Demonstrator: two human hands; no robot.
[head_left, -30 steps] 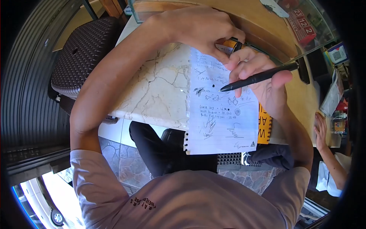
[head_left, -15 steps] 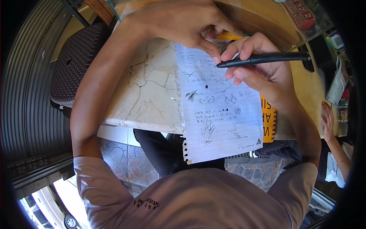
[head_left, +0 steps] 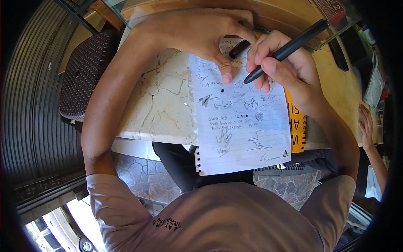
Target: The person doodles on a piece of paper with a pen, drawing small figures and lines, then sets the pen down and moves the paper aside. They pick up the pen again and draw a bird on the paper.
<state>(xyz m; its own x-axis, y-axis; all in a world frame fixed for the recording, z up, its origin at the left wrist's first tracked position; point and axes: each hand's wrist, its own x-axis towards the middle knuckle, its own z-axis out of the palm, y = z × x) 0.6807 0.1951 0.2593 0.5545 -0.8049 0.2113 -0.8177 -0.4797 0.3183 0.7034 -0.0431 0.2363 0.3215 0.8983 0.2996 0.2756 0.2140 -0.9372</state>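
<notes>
A lined sheet (head_left: pixel 235 147) with torn spiral holes, handwriting, doodles and signatures lies on the marble-patterned table (head_left: pixel 168 88), its near end hanging past the edge. My left hand (head_left: pixel 205 35) rests across its far end, thumb stretched over the writing, fingers spread from it. In my right hand (head_left: pixel 289 63) is a black pen (head_left: pixel 294 44), gripped between thumb and fingers, its tip pointing down at the doodles in the middle of the sheet. A short black cylinder (head_left: pixel 240 49), like a pen cap, shows between the two hands. Partly under the sheet is a yellow spiral notebook (head_left: pixel 297 130).
A dark patterned stool seat (head_left: pixel 86 75) stands left, before a corrugated shutter (head_left: pixel 33 105). At right, another person's hand (head_left: pixel 366 126) rests on the table edge. A dark phone-like object (head_left: pixel 338 54) lies far right. A red box (head_left: pixel 331 10) sits behind glass.
My right hand has tilted the pen steeper, its tip moving nearer along the sheet. My left thumb has shifted nearer and away from the pen tip. The black cylinder now shows between the hands.
</notes>
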